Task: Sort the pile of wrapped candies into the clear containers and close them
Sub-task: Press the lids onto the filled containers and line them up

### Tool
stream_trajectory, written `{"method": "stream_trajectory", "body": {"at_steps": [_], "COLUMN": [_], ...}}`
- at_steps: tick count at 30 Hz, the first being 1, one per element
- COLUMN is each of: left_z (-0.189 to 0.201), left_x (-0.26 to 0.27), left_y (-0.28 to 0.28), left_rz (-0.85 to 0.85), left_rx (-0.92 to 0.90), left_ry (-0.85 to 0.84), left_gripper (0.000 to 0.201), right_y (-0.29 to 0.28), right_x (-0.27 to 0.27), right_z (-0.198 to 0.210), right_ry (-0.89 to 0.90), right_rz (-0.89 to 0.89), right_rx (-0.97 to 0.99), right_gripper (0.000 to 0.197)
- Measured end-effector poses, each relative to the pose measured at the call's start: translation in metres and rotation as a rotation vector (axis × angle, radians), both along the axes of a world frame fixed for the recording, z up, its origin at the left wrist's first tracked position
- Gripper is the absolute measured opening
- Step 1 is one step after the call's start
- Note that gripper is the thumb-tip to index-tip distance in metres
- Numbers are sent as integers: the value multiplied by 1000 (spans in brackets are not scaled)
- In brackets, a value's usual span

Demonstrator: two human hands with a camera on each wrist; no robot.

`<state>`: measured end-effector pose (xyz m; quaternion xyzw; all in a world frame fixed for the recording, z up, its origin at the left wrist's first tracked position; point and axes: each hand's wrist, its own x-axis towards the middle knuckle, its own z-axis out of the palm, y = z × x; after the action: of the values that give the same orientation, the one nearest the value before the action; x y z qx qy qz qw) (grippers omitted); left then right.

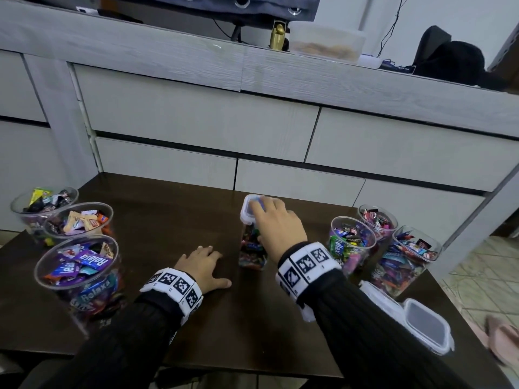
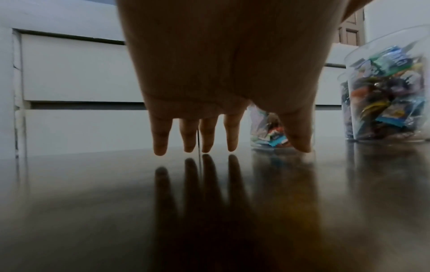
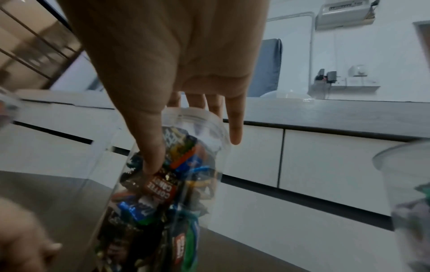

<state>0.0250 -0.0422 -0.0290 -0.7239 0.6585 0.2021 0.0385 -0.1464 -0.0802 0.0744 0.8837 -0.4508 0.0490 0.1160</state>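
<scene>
- Dark wooden surface (image 1: 168, 220), set against a grey drawer unit (image 1: 196, 119).
- Tall clear container (image 1: 251, 248) stands upright near mid-surface, full of wrapped candies; a white-rimmed lid (image 1: 248, 210) sits on its top.
- Right hand (image 1: 276, 223) rests on top of that lid, fingers extended over it. Right wrist view: thumb (image 3: 151, 147) lies down along the container wall, remaining fingers straight past the rim; not curled round anything. Pressing rather than gripping, as far as visible.
- Left hand (image 1: 203, 266) flat on the surface just left of the container, palm down, fingers spread and relaxed, holding nothing. Left wrist view: fingertips (image 2: 160, 147) touch the glossy top, reflections beneath.
- Three open round containers on the left edge, all filled with candies: near one (image 1: 78, 265) with purple "Relaxa" wrappers, middle one (image 1: 80, 220), far one (image 1: 42, 203).
- Three open containers on the right, also filled: a round one (image 1: 351, 245), a second behind it (image 1: 377, 220), a squarer one (image 1: 407, 259) nearest the right edge.
- Loose lids (image 1: 424, 324) lie on the near right corner of the surface, beside the squarer container.
- Both wrists wear white bands with black-and-white markers (image 1: 304, 265); black ribbed sleeves (image 1: 379, 332).
- On top of the drawer unit: a frosted tub (image 1: 327, 42) and a gold figure (image 1: 278, 36).
</scene>
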Motion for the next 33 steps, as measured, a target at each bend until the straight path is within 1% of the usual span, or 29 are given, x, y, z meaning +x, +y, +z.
{"method": "stream_trajectory", "body": {"at_steps": [4, 7, 12, 15, 17, 18, 20, 22, 23, 25, 26, 30, 33], "left_z": [-3, -3, -5, -5, -4, -4, -3, -3, -3, -3, -3, -2, -3], "left_x": [-1, 0, 2, 2, 2, 2, 2, 3, 2, 2, 2, 1, 1], "left_y": [0, 1, 1, 0, 0, 0, 0, 0, -1, -1, -1, -1, 0], "left_rz": [22, 11, 3, -6, -10, -10, -12, -12, -12, -10, -9, -5, -3], "left_rx": [15, 10, 14, 10, 10, 9, 6, 8, 11, 14, 14, 19, 13], "left_ry": [10, -4, -25, -36, -38, -39, -45, -53, -58, -67, -70, -63, -60], "left_gripper": [88, 86, 85, 85, 85, 85, 85, 85, 85, 85, 85, 86, 85], "right_y": [-40, -63, -87, -94, -95, -95, -90, -79, -73, -58, -51, -26, -16], "right_x": [2, 4, 6, 5, 3, 1, -4, -15, -23, -45, -57, -103, -126], "right_z": [0, -2, -6, -6, -5, -4, 3, 16, 24, 37, 42, 45, 35], "right_ry": [-42, -115, -154, -126, -70, -70, -165, -247, -246, -197, -153, 36, 60], "right_rz": [-81, -131, -168, -178, -197, -217, -272, -289, -281, -264, -280, -467, -595], "right_rx": [18, 26, 57, 76, 121, 160, 216, 183, 149, 114, 120, 161, 169], "right_gripper": [64, 60, 72, 77, 89, 98, 110, 108, 103, 94, 92, 95, 98]}}
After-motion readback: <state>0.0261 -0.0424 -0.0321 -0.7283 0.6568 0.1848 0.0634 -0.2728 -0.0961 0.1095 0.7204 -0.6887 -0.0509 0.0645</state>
